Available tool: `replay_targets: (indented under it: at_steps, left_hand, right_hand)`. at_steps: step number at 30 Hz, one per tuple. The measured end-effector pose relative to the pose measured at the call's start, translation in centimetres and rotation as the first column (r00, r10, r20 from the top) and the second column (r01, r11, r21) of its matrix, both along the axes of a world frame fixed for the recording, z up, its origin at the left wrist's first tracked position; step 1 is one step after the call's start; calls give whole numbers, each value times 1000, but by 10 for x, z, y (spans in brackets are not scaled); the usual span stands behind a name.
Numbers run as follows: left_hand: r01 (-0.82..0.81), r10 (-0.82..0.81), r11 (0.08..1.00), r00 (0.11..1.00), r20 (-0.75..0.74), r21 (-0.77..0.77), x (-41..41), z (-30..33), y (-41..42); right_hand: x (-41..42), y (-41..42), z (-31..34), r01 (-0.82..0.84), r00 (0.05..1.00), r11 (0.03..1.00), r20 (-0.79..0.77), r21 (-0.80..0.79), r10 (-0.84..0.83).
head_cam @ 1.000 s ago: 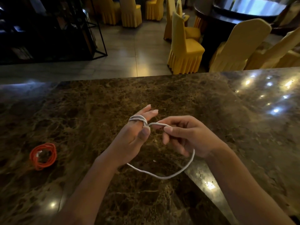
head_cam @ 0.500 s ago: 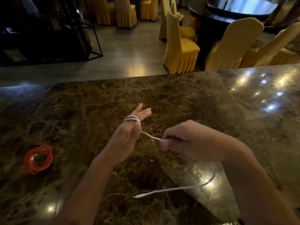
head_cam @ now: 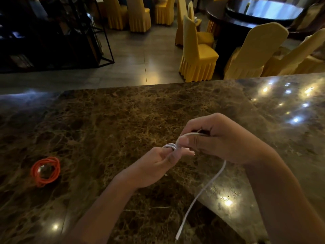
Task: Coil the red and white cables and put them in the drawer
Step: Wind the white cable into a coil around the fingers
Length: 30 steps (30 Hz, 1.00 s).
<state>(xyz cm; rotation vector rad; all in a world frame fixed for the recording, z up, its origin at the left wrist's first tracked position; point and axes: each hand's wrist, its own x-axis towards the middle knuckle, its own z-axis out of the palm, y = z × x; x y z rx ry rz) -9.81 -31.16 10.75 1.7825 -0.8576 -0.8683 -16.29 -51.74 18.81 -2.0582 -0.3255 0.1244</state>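
Red is the finished half as far as coiling goes: your red cable (head_cam: 45,171) already lies wound in a loose ring on the marble desk (head_cam: 123,111) at the lower left of the frame, well apart from both hands, though it is not yet in any drawer

The white cable (head_cam: 202,191) is part done. Several turns sit around the fingers of your left hand (head_cam: 154,164) near the middle of the frame, and that hand's grip is pressed together, the thumb closed against the wrapped fingers to hold the turns. Your right hand (head_cam: 223,140), just to the right and touching the left at the fingertips, pinches the cable between thumb and fingers and leads it toward the coil. A free tail runs from under that hand down to the lower middle of the frame, ending at a small plug; that length is what I judge you have left to wind

No drawer shows anywhere in view, so both cables remain to be stowed, and you will need to find it outside the frame

No brand, label or writing can be read on the cables or the desk
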Motion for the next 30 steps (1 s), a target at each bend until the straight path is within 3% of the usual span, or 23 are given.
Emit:
replay_targets:
  at_steps: [6, 12, 18, 20, 24, 28, 30]
  left_hand:
    - [181, -182, 983, 982, 52, 24, -2, 6, -3]
    - [270, -291, 936, 954, -65, -228, -6, 28, -1]
    - [139, -215, 913, 963, -163, -383, -3, 29, 2]
    - [135, -237, 886, 954, -185, -444, -7, 28, 1]
    - [105, -242, 846, 950, -200, -522, -7, 29, 0]
    - [2, -178, 842, 945, -274, -540, -3, 25, 1]
    - [-108, -67, 846, 950, -304, -521, 2, 19, 3]
  right_hand:
    - [12, -3, -11, 80, 997, 977, -32, 198, -75]
    - [26, -2, -41, 162, 976, 907, -196, 388, -91]
    - [27, 13, -76, 166, 947, 738, -314, 654, 65]
    - [23, 23, -86, 171, 930, 754, -356, 634, 88]
    - [16, 41, -94, 392, 851, 744, -520, 541, -71]
    - [11, 41, -92, 324, 861, 766, -509, 556, 5]
    - [6, 39, -92, 269, 872, 799, -488, 538, 35]
